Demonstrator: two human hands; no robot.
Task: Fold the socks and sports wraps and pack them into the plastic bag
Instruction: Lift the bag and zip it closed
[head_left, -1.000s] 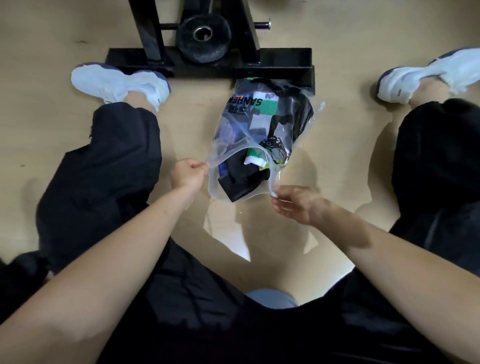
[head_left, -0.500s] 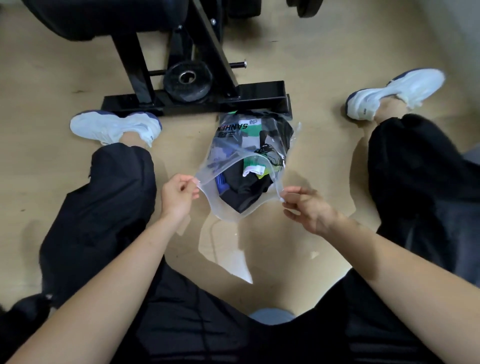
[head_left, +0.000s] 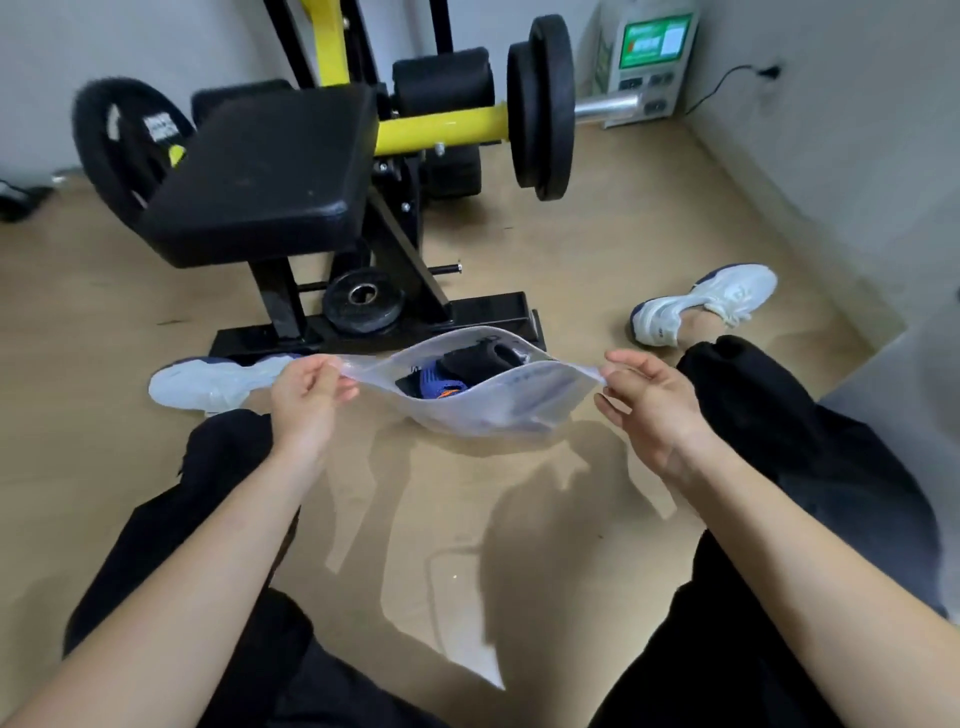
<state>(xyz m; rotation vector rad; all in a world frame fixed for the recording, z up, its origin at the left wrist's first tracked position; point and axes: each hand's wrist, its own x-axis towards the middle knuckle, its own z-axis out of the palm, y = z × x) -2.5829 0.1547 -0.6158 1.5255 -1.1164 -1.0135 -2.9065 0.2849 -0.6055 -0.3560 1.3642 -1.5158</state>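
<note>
Over the floor (head_left: 561, 260), my left grip (head_left: 306, 397) and right grip (head_left: 647, 408) each pinch an end of the open bag (head_left: 519, 408), socks (head_left: 436, 382) inside, so I'd pull its mouth taut and level before pressing it closed

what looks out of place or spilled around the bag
Nothing stands out. The left hand and right hand pinch the clear plastic bag by its mouth corners; black and blue fabric sits inside, none hanging out.
</note>
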